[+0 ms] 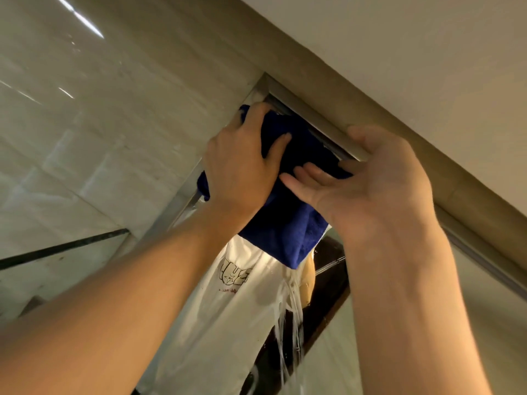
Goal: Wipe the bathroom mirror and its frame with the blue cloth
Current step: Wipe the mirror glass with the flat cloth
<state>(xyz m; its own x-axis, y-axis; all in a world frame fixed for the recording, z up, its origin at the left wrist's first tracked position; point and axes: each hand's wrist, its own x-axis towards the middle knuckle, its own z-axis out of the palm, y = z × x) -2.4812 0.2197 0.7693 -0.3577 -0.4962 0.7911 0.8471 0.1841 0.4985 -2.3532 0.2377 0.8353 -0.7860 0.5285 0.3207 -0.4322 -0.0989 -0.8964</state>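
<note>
The blue cloth (288,223) is bunched up against the top left corner of the mirror (328,352). My left hand (242,163) grips its upper part, thumb curled over the fabric, and presses it into the corner of the grey metal frame (308,115). My right hand (379,181) has its fingers tucked into the cloth's right side just under the frame's top rail, thumb up against the rail. A loose fold of cloth hangs down between my wrists. Streaks of water run down the glass below it.
Glossy beige wall tiles (99,124) lie left of the mirror, with a dark grout line (65,246) lower down. A beige ledge and the ceiling (399,52) sit right above the frame. The glass reflects a white shirt (228,309).
</note>
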